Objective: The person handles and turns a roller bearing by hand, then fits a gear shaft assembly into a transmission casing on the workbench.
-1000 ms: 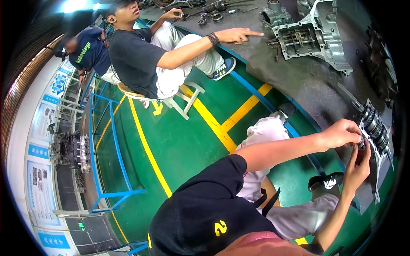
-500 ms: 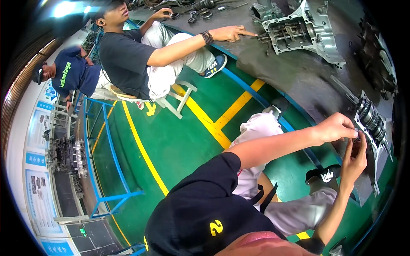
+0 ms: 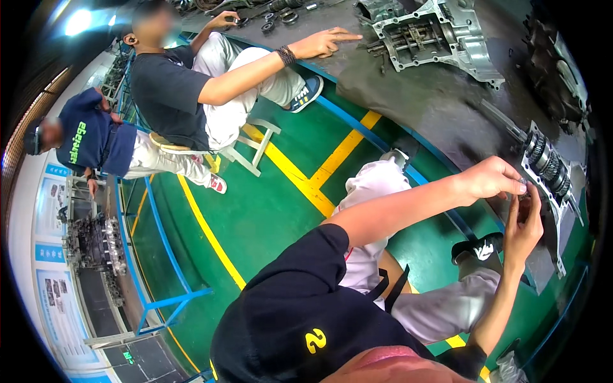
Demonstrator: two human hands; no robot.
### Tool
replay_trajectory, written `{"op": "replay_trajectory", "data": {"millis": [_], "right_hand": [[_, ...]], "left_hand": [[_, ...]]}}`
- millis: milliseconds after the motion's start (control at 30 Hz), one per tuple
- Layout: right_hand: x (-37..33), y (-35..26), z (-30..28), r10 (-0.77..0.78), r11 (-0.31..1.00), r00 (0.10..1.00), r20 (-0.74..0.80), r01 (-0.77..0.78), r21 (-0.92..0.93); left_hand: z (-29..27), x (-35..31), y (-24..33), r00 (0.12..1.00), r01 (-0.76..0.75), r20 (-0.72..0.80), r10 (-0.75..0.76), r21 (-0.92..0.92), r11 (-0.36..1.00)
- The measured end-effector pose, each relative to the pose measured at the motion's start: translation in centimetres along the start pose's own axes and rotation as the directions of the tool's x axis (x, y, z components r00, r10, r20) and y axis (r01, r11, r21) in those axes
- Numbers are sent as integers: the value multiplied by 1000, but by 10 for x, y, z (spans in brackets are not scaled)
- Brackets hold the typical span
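At the right of the view, my left hand [image 3: 488,179] and my right hand [image 3: 525,223] meet fingertip to fingertip. Both are closed in a pinch around one small, dark, shiny piece, mostly hidden by the fingers and too small to name. Just beyond them a gear shaft [image 3: 548,167], with several gears stacked along it, lies on a flat-flanged metal casing [image 3: 554,237] at the bench edge. My hands are close to the casing but appear apart from the gears.
An open gearbox housing [image 3: 469,48] sits farther along the grey bench [image 3: 440,118]. A seated co-worker [image 3: 169,83] reaches a hand toward it; another person [image 3: 96,137] stands behind. Loose rings [image 3: 267,27] lie at the far end. A blue frame [image 3: 172,300] and an engine [image 3: 96,242] are at left.
The whole view has shifted slightly. My hands keep their pinch on the small piece beside the gear shaft. The seated co-worker's pointing hand has drawn back a little from the housing.
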State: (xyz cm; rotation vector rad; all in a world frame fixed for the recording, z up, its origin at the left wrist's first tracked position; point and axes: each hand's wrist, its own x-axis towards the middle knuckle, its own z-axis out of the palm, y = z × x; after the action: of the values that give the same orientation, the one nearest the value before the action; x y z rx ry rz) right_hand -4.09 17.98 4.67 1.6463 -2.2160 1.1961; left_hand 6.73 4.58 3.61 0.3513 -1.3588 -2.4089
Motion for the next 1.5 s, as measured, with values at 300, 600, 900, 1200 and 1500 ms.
{"op": "replay_trajectory", "data": {"millis": [300, 600, 900, 1200, 1500], "right_hand": [[1, -5, 1, -13, 999, 1000, -29, 14, 52], [1, -3, 4, -67, 996, 996, -55, 70, 52], [1, -4, 2, -34, 999, 999, -25, 35, 39], [1, -6, 2, -37, 998, 999, -17, 38, 52], [2, -6, 2, -56, 997, 998, -32, 58, 59]], "left_hand": [[0, -2, 2, 999, 17, 30, -16, -34, 999], [-2, -3, 2, 998, 37, 44, -35, -48, 998], [0, -3, 3, 999, 48, 27, -47, -44, 998], [-1, -3, 3, 998, 48, 28, -48, -20, 999], [0, -2, 2, 999, 37, 12, -37, -7, 999]]}}
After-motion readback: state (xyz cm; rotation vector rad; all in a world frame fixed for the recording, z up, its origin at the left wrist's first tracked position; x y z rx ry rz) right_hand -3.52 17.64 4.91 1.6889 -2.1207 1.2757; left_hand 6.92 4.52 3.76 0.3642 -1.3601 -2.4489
